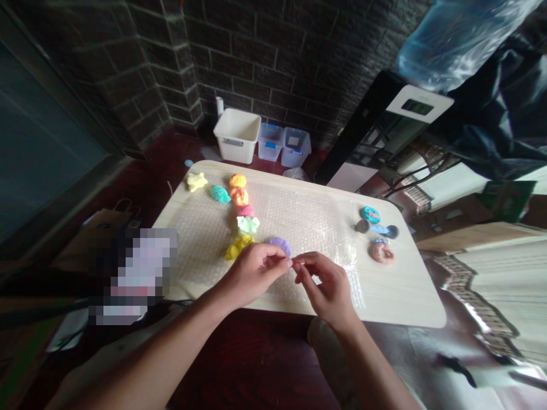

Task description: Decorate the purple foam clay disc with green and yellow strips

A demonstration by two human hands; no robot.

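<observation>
My left hand (255,272) and my right hand (325,285) meet over the near edge of a pale wooden table (410,296), fingertips pinched together on something too small to make out. Just beyond my left hand lie a purple clay lump (280,245) and a yellow clay lump (238,247). A sheet of bubble wrap (299,219) covers the table's middle under the clay.
More clay pieces sit farther back: yellow star (195,181), teal (220,194), orange (238,189), pale green (248,224). At the right lie a teal-and-blue group (376,222) and a pinkish ring (381,252). White and clear bins (237,135) stand by the brick wall. A water dispenser (410,108) stands right.
</observation>
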